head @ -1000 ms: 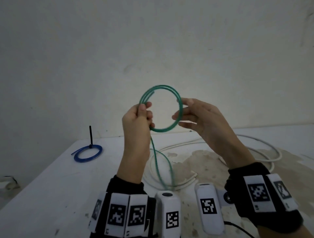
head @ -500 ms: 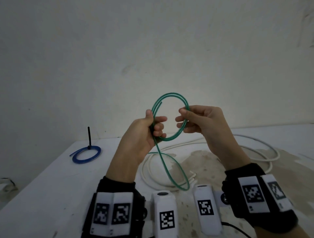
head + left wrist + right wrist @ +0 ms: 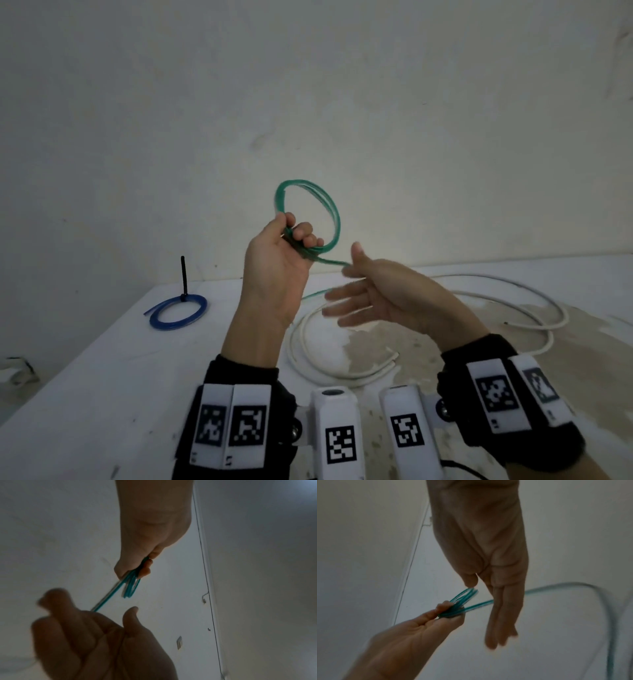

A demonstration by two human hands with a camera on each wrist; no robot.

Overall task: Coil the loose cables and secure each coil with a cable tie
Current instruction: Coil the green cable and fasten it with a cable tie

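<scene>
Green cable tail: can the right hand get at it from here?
Probably yes. The right hand, fingers straight, is right beside the tail running from the coil the left hand grips; nothing lies between.

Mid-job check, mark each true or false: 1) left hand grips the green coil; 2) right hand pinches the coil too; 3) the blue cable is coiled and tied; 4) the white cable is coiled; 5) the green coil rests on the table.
1) The left hand grips the green coil: true.
2) False: the right hand has straight fingers and pinches nothing; the green tail runs past them.
3) The blue cable lies coiled with a black cable tie standing up from it: true.
4) False: the white cable lies in loose loops on the table.
5) False: the coil is held up in the air.
</scene>
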